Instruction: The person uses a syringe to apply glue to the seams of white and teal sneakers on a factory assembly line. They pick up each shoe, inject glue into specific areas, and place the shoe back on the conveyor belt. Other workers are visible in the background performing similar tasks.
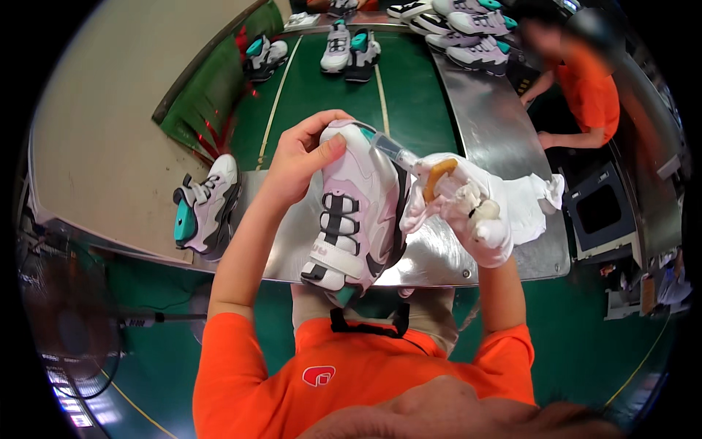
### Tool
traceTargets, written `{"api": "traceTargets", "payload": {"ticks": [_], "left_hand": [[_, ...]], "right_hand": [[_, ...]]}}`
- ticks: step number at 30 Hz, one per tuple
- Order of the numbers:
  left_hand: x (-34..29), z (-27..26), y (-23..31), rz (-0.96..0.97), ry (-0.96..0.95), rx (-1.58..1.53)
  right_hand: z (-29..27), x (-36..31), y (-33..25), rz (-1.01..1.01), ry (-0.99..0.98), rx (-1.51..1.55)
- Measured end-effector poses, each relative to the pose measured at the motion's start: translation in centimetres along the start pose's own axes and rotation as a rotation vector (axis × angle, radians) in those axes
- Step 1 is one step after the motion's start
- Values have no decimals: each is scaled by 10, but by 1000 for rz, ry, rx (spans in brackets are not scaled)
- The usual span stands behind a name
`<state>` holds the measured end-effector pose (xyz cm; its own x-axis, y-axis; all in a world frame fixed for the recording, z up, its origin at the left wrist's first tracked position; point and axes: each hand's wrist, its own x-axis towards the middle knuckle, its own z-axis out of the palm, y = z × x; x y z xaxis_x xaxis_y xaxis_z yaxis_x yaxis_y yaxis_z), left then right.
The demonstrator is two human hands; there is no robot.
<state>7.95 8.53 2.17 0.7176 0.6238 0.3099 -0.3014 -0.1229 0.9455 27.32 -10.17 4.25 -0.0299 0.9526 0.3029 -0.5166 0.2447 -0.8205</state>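
A white, lilac and black sneaker (363,175) with strap lacing is held up over the metal bench edge, its toe pointing away from me. My left hand (303,154) is bare and closed around the toe, thumb on top. My right hand (461,208), in a white glove with a tan band on it, grips a narrow clear tube-like tool (395,151). The tool's teal end touches or nearly touches the side of the toe; I cannot tell which. Its exact kind is unclear. White cloth (530,208) lies beside the glove.
Another sneaker (208,205) leans at the left. A green conveyor belt (307,102) carries a pair of sneakers (349,55) and a single one (265,57). More shoes (468,36) are piled at the far right. A co-worker in orange (589,95) stands beyond the metal side bench (497,132).
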Motion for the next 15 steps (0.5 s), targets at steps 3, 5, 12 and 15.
{"api": "traceTargets", "payload": {"ticks": [3, 5, 12, 15], "left_hand": [[-6, -18, -18, 6, 99, -80], [-7, -25, -26, -19, 142, -110], [-8, -35, -47, -95, 299, -276], [-5, -37, -53, -106, 310, -324]], "right_hand": [[-7, 17, 21, 16, -21, 11], [-12, 24, 28, 55, -38, 26], [-34, 20, 47, 129, 44, -42], [-39, 21, 53, 115, 52, -41]]}}
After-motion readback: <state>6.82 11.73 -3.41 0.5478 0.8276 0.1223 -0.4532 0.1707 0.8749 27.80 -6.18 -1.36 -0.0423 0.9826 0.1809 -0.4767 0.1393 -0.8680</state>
